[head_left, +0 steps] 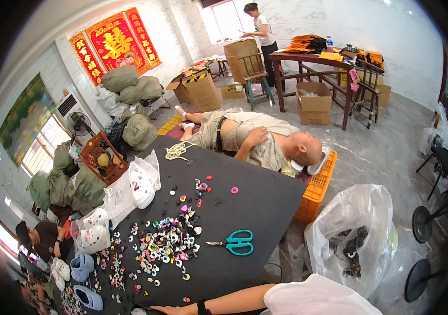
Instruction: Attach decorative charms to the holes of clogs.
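A forearm with a dark wristband and a white sleeve comes in from the lower edge, and its hand (167,310) lies flat on the black table (255,197) at the near edge, fingers stretched toward the left; nothing shows in its grasp, though the frame's rim cuts off the fingertips. From the picture I cannot tell which of the person's hands it is, and the other one is out of view. Nearest the hand lies a heap of small charms (168,242) in the middle of the table: tiny pieces in white, black, pink, green and yellow, many ring-shaped, thinning into loose strays toward the far edge and the left edge. Just right of the heap lie teal-handled scissors (237,242), blades shut and pointing at it. Along the left edge sit pale blue clogs (83,266) and bags of white clogs (93,231). Near the far corner rests a coil of cord (177,150).
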Tool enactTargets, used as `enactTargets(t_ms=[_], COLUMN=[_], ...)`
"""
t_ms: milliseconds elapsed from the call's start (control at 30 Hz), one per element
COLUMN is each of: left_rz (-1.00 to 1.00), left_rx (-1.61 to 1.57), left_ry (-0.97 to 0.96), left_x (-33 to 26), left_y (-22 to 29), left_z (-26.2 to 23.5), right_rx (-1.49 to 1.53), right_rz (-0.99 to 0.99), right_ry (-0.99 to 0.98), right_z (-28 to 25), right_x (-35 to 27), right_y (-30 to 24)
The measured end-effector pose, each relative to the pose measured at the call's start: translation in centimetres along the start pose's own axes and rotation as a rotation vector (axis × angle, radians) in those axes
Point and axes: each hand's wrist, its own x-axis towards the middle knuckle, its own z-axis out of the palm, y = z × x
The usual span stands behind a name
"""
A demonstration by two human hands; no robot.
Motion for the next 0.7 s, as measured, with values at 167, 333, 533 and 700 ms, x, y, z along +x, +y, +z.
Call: enactTargets(t_ms=[167,333,533,700], left_rz=[-0.004,-0.006,-0.048,0.010], left_rx=[-0.093,-0.098,-0.137,-0.158], left_ry=[0.040,0.045,0.071,0.073], left_x=[-0.1,-0.9,-1.5,-2.7], left_y=[-0.3,0.7,2.1,4.0], left_z=[0.6,0.6,1.3,2.2], right_rx=[-0.002,-0.067,-0.086,-0.122], right_rz=[0.011,0.035,-0.012,0.057], right_ry=[0.013,0.029,0.016,0.008], right_z=[0.2,0.5,0.4,0.4], right_x=[-0.4,0.2,0.3,-1.6], right_y=[-1.0,-0.4,0.4,-1.9])
